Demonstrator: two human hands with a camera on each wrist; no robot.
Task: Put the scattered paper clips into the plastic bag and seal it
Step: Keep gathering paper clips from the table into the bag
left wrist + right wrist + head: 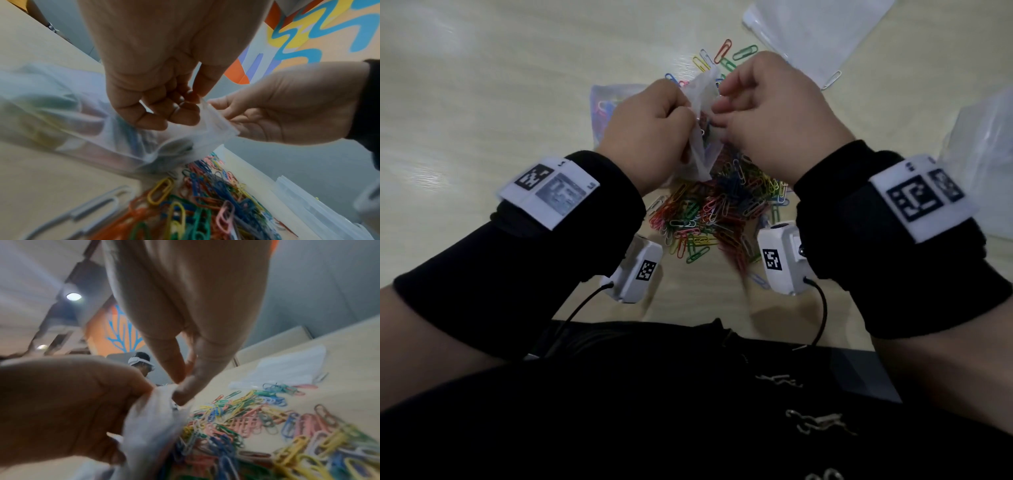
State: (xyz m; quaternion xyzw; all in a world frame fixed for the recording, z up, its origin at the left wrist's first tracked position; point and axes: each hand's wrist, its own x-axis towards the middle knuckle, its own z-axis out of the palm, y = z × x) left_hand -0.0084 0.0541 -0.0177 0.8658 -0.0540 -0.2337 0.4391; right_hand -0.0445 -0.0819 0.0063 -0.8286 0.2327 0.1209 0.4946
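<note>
A clear plastic bag is held up over the table between both hands. My left hand grips one side of its mouth with curled fingers. My right hand pinches the other side. The bag's body hangs away to the left, and coloured clips show through it. In the right wrist view, thumb and forefinger of my right hand pinch the bag's edge. A heap of coloured paper clips lies on the table under my wrists, and a few more clips lie beyond the hands.
A stack of clear bags lies at the far right with a white clip by its corner. Another crumpled bag sits at the right edge. The wooden table ends at my torso. A person sits in the background.
</note>
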